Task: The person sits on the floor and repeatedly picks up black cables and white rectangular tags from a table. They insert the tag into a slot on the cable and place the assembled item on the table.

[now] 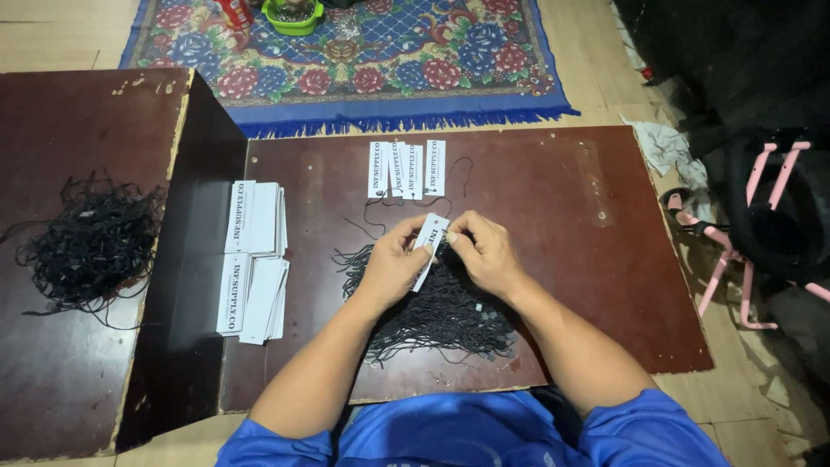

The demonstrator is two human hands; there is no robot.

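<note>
Both my hands meet over the middle of a dark brown board [588, 225]. My left hand [393, 264] and my right hand [484, 251] together pinch one white paper tag [430, 238] with black print. Under them lies a heap of thin black strings [445, 316]. A row of several finished tags [408, 169] with strings attached lies just beyond my hands. Two stacks of blank-looking white tags [255, 259] sit to my left on the board.
A raised dark table [52, 380] on the left carries a big tangle of black strings [86, 246]. Beyond the board lies a floral blue rug [363, 69] with a green bowl [294, 15]. A pink-framed object [735, 251] and dark bags stand at the right.
</note>
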